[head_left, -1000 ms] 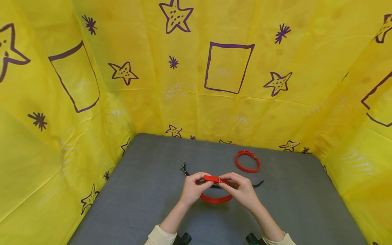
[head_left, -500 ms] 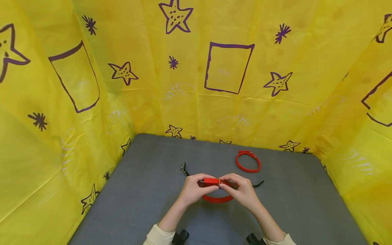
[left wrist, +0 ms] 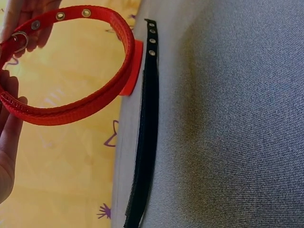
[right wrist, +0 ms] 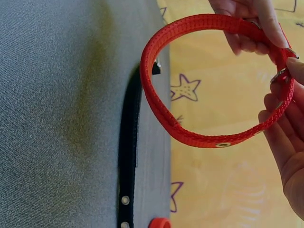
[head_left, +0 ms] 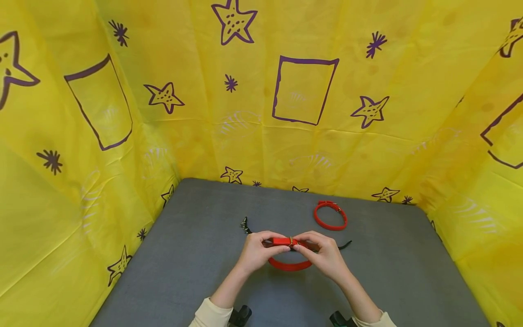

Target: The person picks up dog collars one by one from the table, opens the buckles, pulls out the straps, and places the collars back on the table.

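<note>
A red dog collar [head_left: 290, 266], bent round into a loop, is held up above the table at centre. My left hand [head_left: 254, 255] pinches its strap end between thumb and fingertips; my right hand [head_left: 324, 257] pinches it just beside the metal buckle. In the left wrist view the red collar [left wrist: 71, 113] shows metal eyelets and a ring near the fingers. The right wrist view has the collar strap [right wrist: 154, 88] looping away from my right hand [right wrist: 287, 147]. Beyond the hands a black collar [head_left: 345, 245] lies stretched out, its middle mostly hidden.
Another red collar [head_left: 331, 227], buckled into a loop, lies at the back right of the grey table [head_left: 184, 272]. The black collar's buckle end [head_left: 245, 225] points to the back left. Yellow patterned cloth [head_left: 196, 150] encloses the table's back and sides.
The held collar's strap end has tilted slightly and now sits more level, through the buckle. Both hands shift only a little; the other collars stay where they were.
</note>
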Tool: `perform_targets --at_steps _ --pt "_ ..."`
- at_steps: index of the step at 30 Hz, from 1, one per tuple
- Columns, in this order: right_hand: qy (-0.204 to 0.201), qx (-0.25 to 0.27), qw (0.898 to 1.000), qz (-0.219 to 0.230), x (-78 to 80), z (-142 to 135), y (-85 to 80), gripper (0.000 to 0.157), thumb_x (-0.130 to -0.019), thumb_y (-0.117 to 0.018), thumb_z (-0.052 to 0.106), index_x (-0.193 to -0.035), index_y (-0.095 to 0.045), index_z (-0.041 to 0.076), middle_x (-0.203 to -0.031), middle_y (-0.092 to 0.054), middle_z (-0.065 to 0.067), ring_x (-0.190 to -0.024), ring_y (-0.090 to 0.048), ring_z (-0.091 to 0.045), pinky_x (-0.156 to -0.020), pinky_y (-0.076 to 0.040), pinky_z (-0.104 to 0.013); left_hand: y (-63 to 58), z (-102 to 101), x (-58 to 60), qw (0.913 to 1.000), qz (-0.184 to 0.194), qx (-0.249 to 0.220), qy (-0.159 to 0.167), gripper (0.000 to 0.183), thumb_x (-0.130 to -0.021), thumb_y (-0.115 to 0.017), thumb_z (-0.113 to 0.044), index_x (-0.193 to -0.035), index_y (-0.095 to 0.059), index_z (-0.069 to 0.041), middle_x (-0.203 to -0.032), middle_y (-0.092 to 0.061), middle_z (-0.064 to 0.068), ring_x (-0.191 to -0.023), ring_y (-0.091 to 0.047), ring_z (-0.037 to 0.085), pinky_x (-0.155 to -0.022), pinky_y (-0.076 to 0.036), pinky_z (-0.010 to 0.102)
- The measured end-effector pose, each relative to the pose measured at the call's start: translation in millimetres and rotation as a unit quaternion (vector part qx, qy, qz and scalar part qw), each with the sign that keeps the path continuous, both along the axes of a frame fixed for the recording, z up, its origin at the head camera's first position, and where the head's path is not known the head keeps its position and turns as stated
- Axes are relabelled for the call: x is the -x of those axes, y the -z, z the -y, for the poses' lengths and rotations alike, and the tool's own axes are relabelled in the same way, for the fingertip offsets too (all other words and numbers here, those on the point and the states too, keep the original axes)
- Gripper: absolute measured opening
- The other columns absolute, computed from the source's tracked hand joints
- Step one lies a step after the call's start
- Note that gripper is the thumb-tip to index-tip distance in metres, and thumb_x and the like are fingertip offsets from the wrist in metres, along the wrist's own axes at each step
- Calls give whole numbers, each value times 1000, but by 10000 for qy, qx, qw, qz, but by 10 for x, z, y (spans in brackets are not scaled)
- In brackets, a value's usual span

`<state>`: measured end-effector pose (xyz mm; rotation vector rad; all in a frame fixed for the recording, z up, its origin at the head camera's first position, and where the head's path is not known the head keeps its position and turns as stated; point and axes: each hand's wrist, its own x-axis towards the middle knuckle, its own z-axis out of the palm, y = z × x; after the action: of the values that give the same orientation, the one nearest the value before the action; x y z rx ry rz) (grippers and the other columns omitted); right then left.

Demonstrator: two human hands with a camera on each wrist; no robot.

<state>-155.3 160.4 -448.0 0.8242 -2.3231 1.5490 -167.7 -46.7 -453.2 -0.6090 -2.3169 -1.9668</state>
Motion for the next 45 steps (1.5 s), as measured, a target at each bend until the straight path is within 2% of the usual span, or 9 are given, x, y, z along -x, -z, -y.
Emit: perform_targets --at_steps 4,8,11,16,21,25,28,34,45 --pt "-7 15 9999 102 61 -55 138 18 -84 -73 -2 -101 -72 4 -96 -70 -9 -81 -70 -23 -70 -59 -36 26 9 20 10000 -79 -6 -10 22 -75 -83 -3 -94 -75 2 -88 -73 12 -74 -69 10 -67 -57 25" --pt "22 111 9992 383 125 -120 274 18 -86 -74 6 -103 -73 11 -99 -71 -2 -86 -70 -20 -74 -59 -33 203 10 98 9998 -97 -161 -34 21 -75 -82 -3 -95 -75 2 -89 -73 14 -75 -70 15 -67 -58 28" --pt "0 212 9986 478 141 -150 307 17 -87 -74 12 -104 -73 14 -100 -71 0 -88 -70 -20 -75 -58 -35 333 14 157 9996 -32 -277 -96 22 -75 -83 -5 -95 -76 -2 -89 -73 11 -75 -71 16 -68 -58 28" --pt "-44 342 9980 534 137 -169 312 17 -87 -74 13 -104 -73 15 -100 -71 -1 -88 -69 -18 -75 -59 -38 369 35 173 9994 -24 -323 -71 23 -75 -85 -13 -95 -77 -6 -89 -74 6 -75 -71 14 -70 -58 28" --pt "13 316 9979 558 117 -160 297 18 -86 -74 8 -104 -73 11 -99 -71 -4 -89 -69 -16 -75 -58 -34 365 48 161 9995 21 -302 -65 22 -76 -85 -15 -96 -77 -8 -89 -74 4 -75 -70 14 -70 -58 27" --pt "164 257 9976 621 57 -132 179 18 -85 -74 2 -103 -73 5 -98 -71 -7 -89 -69 -15 -75 -58 -34 180 61 82 9994 177 -261 -133 22 -77 -83 -9 -96 -76 -2 -89 -73 9 -77 -71 21 -70 -57 25" --pt "253 237 9970 698 63 -153 191 18 -86 -74 6 -103 -74 9 -98 -71 -3 -89 -68 -14 -76 -58 -33 28 74 24 9992 301 -215 -161 22 -77 -82 -4 -97 -75 2 -90 -73 13 -78 -71 26 -70 -57 25" --pt "257 295 9964 755 126 -230 327 17 -87 -75 17 -104 -74 17 -99 -71 0 -90 -68 -15 -77 -58 -33 36 83 26 9990 320 -255 -202 23 -77 -82 -5 -98 -75 1 -91 -73 11 -78 -70 20 -70 -57 24" --pt "621 218 9954 694 85 -229 254 18 -85 -75 5 -103 -74 6 -95 -72 -6 -86 -68 -14 -73 -58 -28 63 100 42 9964 486 -525 -460 22 -77 -81 -1 -97 -74 4 -91 -73 15 -74 -67 8 -68 -55 21"
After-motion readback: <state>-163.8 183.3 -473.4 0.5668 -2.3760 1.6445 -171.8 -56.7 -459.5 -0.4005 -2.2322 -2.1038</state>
